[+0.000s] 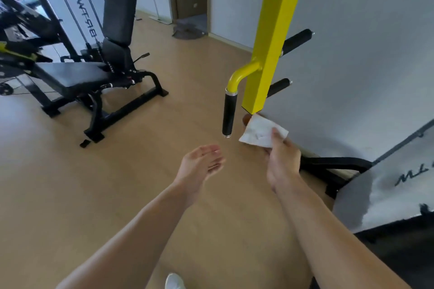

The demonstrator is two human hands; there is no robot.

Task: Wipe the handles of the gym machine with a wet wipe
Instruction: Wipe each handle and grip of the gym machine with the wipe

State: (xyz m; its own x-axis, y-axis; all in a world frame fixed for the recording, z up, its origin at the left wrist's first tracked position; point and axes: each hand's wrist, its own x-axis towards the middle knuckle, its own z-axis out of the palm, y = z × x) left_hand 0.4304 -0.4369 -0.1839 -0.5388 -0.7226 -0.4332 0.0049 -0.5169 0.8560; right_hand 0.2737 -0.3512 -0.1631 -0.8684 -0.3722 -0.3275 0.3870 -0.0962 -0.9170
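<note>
A yellow machine arm (274, 30) hangs down in the middle. From a bent yellow tube on its left side hangs a black handle (228, 115), pointing down. Two more black handles (297, 41) (278, 87) stick out to the right behind the arm. My right hand (281, 159) holds a crumpled white wet wipe (260, 132) just below the arm's lower end, to the right of the hanging handle and not touching it. My left hand (202, 166) is open, palm up, fingers apart, below and left of that handle.
A black adjustable bench (94, 73) with cable machine stands at the left. A grey-white weight cover (387, 185) and a black base bar (333, 164) sit at the right by the wall. Wooden floor lies between. A white shoe tip (173, 281) shows at the bottom.
</note>
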